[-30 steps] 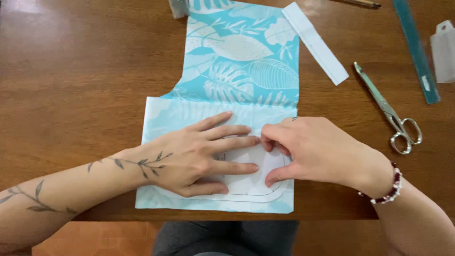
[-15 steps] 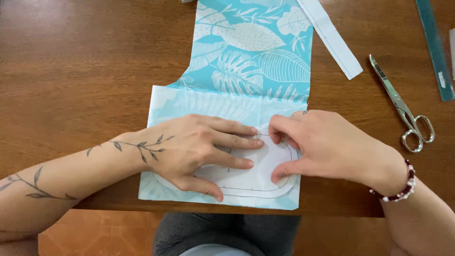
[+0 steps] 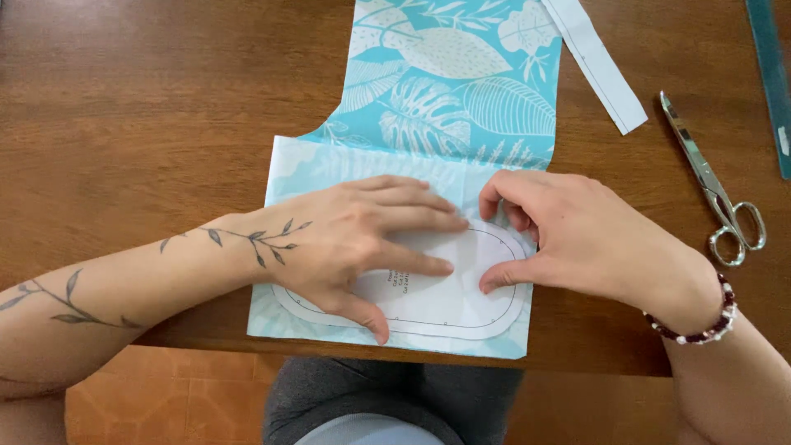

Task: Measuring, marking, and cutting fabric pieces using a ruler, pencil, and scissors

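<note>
Paper pattern piece (image 3: 445, 301), white and oval-ended, lies on the pale underside of the blue leaf-print fabric (image 3: 461, 91) at the near edge of the desk (image 3: 148, 124), in front of us. Compared with a second ago, both hands sit in nearly the same spots on the paper; the framing has mainly drifted, so the fabric's far end now runs out of the top edge.

Left hand (image 3: 362, 239): flat, fingers spread, palm down, pressing the left half of the pattern onto the cloth. No grip closed on anything.

Right hand (image 3: 577, 239): fingers curled, thumb tip and fingertips pinching down at the pattern's right rim. We cannot tell whether a pin or only the paper edge sits between them; fingers drawn together.

We judge the paper is being held steady, since its outline sits square within the folded fabric as before.

Right of the fabric: a loose white paper strip (image 3: 597, 66) at the far side, scissors (image 3: 715, 194) lying untouched, a green ruler (image 3: 774, 82) at the right edge.
</note>
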